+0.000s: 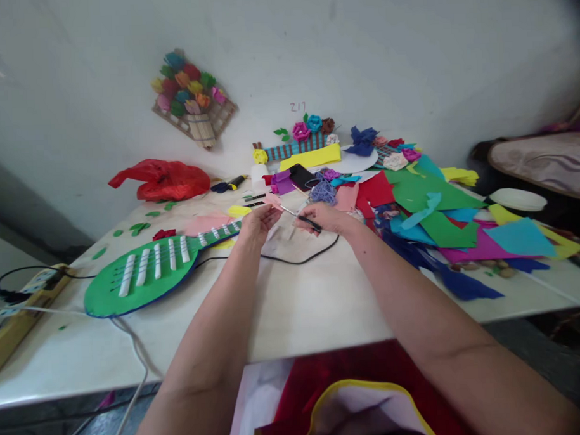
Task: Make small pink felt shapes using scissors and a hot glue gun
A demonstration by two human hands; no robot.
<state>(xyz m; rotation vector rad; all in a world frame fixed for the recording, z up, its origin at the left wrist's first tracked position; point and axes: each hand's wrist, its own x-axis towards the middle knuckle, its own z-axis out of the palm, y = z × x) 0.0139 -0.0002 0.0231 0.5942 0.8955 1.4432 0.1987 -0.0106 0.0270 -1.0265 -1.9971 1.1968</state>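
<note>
Pale pink paper — a small piece (273, 200) held above the far half of the white table (312, 318), just in front of the wearer's two hands. The left hand (262, 221) pinches it between thumb and fingers. The right hand (323, 217) grips the black handles of what look like scissors (310, 223), blades pointing left toward the paper; whether they are biting into it, cannot tell.

Progress, by judgement: the trimming seems partway. The pink piece is separate from the larger pink sheet (207, 223) lying beyond the guitar-shaped craft, but it is not joined to anything yet. Already made: the green guitar shape (144, 276), with white bars and dark strings in place; at the wall, a blue-and-brown woven panel (297, 146) carrying a magenta flower (301, 131) and a blue flower (314, 123). Loose green leaves (139, 228) lie cut out near a red plastic bag (167, 178). Plenty of uncut stock remains in the heap at right, including a broad green sheet (429, 188).

Appearance of the piece: thin, matte, light; outline irregular, partly hidden by the fingertips. Probably limp — likely to bend if the blades pull. Finer edge detail too small to read.
</note>
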